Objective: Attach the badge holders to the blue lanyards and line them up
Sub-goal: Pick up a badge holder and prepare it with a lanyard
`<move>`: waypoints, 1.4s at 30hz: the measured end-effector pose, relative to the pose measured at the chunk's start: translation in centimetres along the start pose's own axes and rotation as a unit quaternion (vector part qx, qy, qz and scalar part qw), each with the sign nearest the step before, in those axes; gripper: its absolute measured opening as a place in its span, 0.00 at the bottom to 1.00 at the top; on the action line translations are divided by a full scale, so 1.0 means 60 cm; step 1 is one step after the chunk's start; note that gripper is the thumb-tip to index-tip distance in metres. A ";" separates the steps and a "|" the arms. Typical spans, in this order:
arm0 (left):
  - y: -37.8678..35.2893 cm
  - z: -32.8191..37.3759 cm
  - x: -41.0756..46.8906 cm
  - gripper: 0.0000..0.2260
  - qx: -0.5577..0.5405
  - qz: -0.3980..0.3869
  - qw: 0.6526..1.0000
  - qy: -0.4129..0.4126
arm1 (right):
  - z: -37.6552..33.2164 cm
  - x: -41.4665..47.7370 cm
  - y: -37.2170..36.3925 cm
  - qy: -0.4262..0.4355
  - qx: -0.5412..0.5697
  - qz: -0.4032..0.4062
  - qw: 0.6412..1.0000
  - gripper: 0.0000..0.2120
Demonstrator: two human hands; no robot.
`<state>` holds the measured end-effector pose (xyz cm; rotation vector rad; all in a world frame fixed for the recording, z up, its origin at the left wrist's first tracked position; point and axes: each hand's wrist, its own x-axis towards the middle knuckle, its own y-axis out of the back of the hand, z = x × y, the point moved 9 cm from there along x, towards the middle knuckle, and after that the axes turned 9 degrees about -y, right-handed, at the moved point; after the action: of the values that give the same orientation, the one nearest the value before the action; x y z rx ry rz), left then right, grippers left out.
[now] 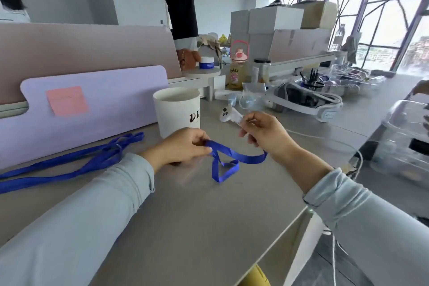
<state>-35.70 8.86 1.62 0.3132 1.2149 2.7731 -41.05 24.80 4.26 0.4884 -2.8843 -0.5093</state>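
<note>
Both hands are up over the desk (pixel 185 216), a little apart, with one blue lanyard (pixel 234 158) strung between them. The left hand (pixel 183 146) pinches the strap between thumb and fingertips, right at a fold. From there the band sweeps across to the right and disappears under the heel of the right hand (pixel 264 132). A slack loop of it drops down and rests on the desk between the two wrists. The right hand's fingers are curled, thumb and forefinger drawn together on something small and pale. It's too blurred to name, so I can't tell what that hand actually grips.

Off to the left, more lanyards (pixel 69 162) lie in a loose tangle along the foot of a lilac board (pixel 104 90), which carries a pink note (pixel 67 101). A white cup (pixel 176 111) stands just behind the left hand, and a white controller (pixel 228 115) lies just behind the right hand's fingertips
</note>
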 end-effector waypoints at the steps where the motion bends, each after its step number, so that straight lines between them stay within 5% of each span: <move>1: -0.012 -0.022 -0.001 0.05 0.020 -0.018 1.000 0.016 | 0.016 0.000 -0.015 -0.012 -0.020 -0.015 1.000 0.05; 6: -0.014 -0.072 -0.034 0.20 0.038 -0.035 0.994 0.093 | 0.074 0.004 -0.093 -0.038 -0.094 -0.064 0.993 0.04; 14: 0.107 -0.084 -0.126 0.16 0.125 0.135 0.981 0.064 | 0.084 0.024 -0.168 -0.039 -0.230 -0.100 0.967 0.08; 19: 0.174 -0.118 -0.204 0.21 0.145 0.216 0.962 0.087 | 0.018 0.027 -0.204 0.014 -0.206 -0.053 0.977 0.07; 25: 0.235 -0.160 -0.318 0.12 0.166 0.268 0.939 0.140 | -0.082 -0.010 -0.365 0.116 -0.182 -0.133 0.967 0.06; 33: 0.333 -0.233 -0.542 0.11 0.192 0.368 0.878 0.238 | -0.158 -0.070 -0.609 0.174 -0.183 -0.266 0.930 0.06; 42: 0.417 -0.276 -0.720 0.12 0.319 0.439 0.761 0.356 | -0.221 -0.109 -0.819 0.226 -0.208 -0.346 0.887 0.04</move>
<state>2.46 -27.29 2.69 -0.2814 2.8671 3.1600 -17.86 -20.57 -1.79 1.3489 -2.0125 -0.9315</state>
